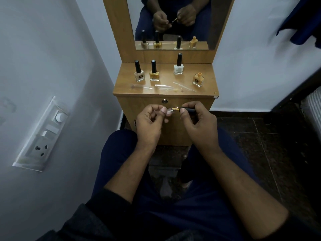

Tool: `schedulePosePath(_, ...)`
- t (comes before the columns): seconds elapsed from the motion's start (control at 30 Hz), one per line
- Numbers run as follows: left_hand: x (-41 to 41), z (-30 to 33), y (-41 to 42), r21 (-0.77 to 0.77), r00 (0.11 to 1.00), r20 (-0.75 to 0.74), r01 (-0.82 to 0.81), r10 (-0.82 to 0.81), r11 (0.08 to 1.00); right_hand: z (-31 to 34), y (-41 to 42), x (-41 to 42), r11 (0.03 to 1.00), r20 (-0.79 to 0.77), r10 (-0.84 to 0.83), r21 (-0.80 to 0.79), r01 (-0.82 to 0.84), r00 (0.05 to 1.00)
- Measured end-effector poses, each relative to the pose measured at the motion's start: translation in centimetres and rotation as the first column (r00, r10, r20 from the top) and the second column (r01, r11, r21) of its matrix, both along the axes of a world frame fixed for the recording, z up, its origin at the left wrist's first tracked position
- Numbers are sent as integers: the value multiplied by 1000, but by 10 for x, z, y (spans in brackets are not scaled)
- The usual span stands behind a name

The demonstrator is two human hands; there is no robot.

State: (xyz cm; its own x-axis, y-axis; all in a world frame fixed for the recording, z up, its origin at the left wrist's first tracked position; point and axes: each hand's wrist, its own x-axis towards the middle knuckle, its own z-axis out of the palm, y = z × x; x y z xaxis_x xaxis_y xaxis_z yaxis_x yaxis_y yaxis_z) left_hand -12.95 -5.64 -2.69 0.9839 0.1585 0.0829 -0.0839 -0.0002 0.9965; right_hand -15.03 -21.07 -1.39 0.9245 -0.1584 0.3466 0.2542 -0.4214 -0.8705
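Your left hand (149, 124) pinches a clear nail tip (169, 111) in front of the drawer (151, 103). Your right hand (198, 122) grips the brush (188, 110), bristles on the tip. You seem mid-coat; next, stroke evenly along it. The open bottle (198, 80), 1 of 4, stands on the table (206, 87); its black logo is unreadable.

Left hand (151, 119) pinching clear nail tip (169, 111), right hand (198, 119) holding black-capped polish brush (184, 110) against it, 4 polish bottles (154, 71) on wooden surface (165, 93)
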Motion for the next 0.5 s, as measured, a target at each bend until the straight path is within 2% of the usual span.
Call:
schedulePosePath(0.23,-1,-2,0,16,999,28,43,-43,999,-2,2,-1,997,35,41,-69,-39,999)
schedulePosePath(0.5,1,-5,0,33,999,39,35,-36,999,-2,-3,1,991,12,-90,-93,91,996)
